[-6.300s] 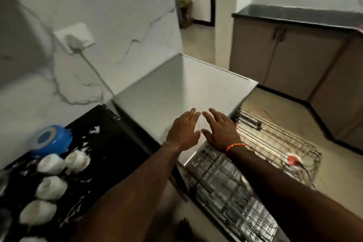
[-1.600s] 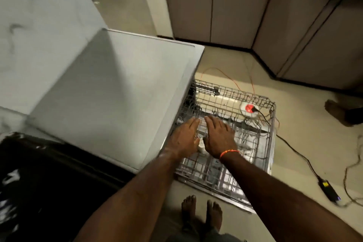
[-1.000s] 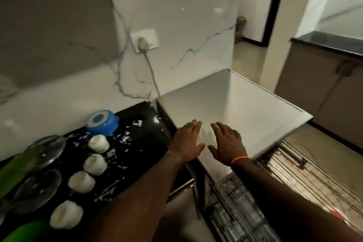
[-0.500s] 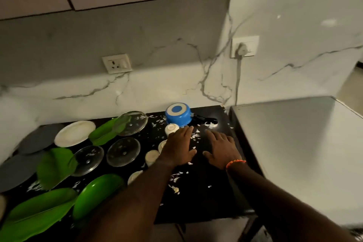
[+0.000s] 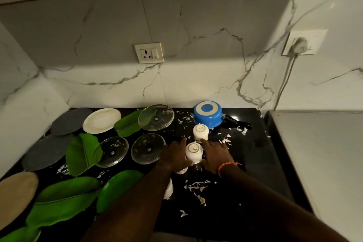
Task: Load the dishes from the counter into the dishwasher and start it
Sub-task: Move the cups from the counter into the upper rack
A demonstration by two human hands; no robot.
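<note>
Several upturned white cups stand in a row on the black counter (image 5: 245, 155). My left hand (image 5: 173, 156) and my right hand (image 5: 215, 153) flank one white cup (image 5: 194, 152), fingers stretched forward along its sides and touching it. A second cup (image 5: 200, 131) stands just beyond it. Another cup (image 5: 181, 171) shows partly under my left wrist, and one more (image 5: 169, 190) peeks from beneath my left forearm. The dishwasher's grey top (image 5: 324, 153) lies to the right; its rack is out of view.
An upturned blue saucepan (image 5: 207, 114) with a black handle sits behind the cups. To the left lie glass lids (image 5: 156, 117), green leaf-shaped plates (image 5: 83, 152), grey plates (image 5: 44, 152) and a white plate (image 5: 101, 120). White scraps litter the counter.
The view swung from the dishwasher and its pulled-out rack to the counter. Both hands came down over the row of cups and now close in on one cup from either side.
</note>
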